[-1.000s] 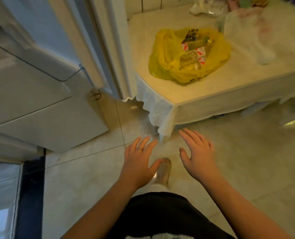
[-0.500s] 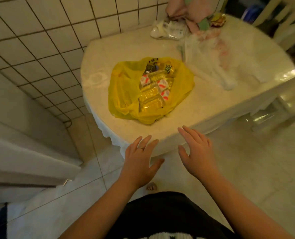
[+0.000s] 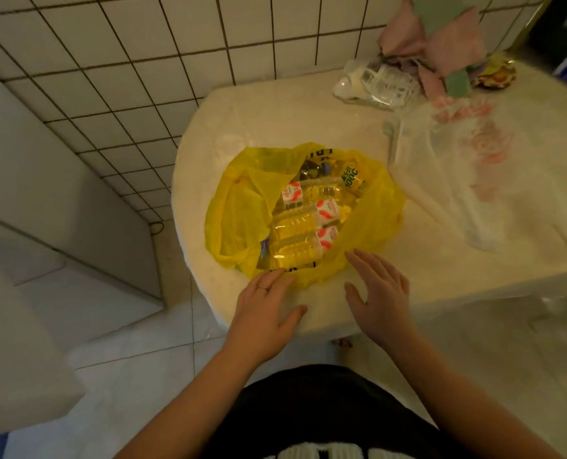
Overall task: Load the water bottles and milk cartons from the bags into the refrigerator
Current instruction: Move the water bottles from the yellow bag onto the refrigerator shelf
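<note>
A cloth-covered table fills the view against a tiled wall, and on its right side a white bag lies slack, contents not visible. The yellow bag near the front edge is the one that matters, its mouth spread wide. Both hands are out over the table's near edge with nothing in them. The left hand has its fingers straight, tips touching the bag's near rim; the right hand is spread just beside the rim's right corner. Inside, the water bottles lie on their sides, long axes running left to right with a slight upward tilt, so they sit crosswise to the reach. The nearest bottle is straight ahead of the left fingertips, which looks the closer hand for it. The milk cartons, white with a red mark that cannot be read, sit among the bottles, toward the right hand. Farther back, a yellow label reads "100C". Black print on the bag is too creased to read. A ring shows on the left hand.
</note>
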The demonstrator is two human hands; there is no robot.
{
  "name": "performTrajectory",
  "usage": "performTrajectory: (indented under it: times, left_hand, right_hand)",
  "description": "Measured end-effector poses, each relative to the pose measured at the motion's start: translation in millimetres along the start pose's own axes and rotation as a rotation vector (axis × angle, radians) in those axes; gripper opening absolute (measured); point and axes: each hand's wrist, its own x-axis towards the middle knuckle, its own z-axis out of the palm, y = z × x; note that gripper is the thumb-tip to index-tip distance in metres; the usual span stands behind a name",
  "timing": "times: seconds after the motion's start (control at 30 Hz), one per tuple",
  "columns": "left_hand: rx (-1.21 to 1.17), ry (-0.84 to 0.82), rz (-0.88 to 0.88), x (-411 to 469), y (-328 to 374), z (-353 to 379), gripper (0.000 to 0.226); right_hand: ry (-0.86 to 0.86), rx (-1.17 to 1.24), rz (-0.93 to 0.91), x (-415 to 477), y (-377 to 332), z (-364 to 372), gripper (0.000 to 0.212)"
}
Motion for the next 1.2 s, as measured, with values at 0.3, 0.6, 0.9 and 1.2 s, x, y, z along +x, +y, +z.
performTrajectory:
  times: [0.3,0.6,0.9,1.2]
  left_hand:
    - [-0.044,0.1,-0.214,60.2,39.6,29.0,0.054]
    - [0.002,0.132,-0.365,99.3,44.2,42.9,0.054]
    - [0.187,0.065,-0.386,121.0,42.0,51.7,0.067]
    - [0.287,-0.092,-0.423,135.6,33.3,53.8,0.074]
  right_hand:
    - [-0.088,0.011,-0.246,102.7,49.5,-15.1,0.052]
    - [-0.384,-0.229,-0.446,206.4,55.6,-3.3,0.047]
    - [-0.501,-0.443,-0.556,249.6,55.7,17.5,0.043]
    - [-0.856,-0.36,-0.484,272.8,67.1,20.6,0.074]
